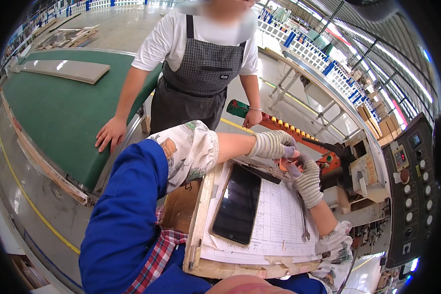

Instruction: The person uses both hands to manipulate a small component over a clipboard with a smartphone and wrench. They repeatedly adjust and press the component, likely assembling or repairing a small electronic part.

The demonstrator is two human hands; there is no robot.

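Note:
My left hand [272,145], in a striped knit glove, reaches across to the far edge of a paper-covered wooden stand. My right hand [307,183], gloved the same way, meets it there from the right. The fingers of both are bent together around something small and reddish, mostly hidden by the gloves. Below the hands, printed sheets [279,215] lie on the wooden stand [195,245]. A dark-screened phone [237,203] rests on the sheets, to the left. Along their right side lies a metal wrench [304,220], close to my right forearm.
Across from me stands a person in a checked apron [201,68], one hand on a green conveyor belt [59,112]. Pale boards [68,70] lie on that belt. An orange roller rail [289,131] runs behind my hands. At the right is a control panel [412,196] with buttons.

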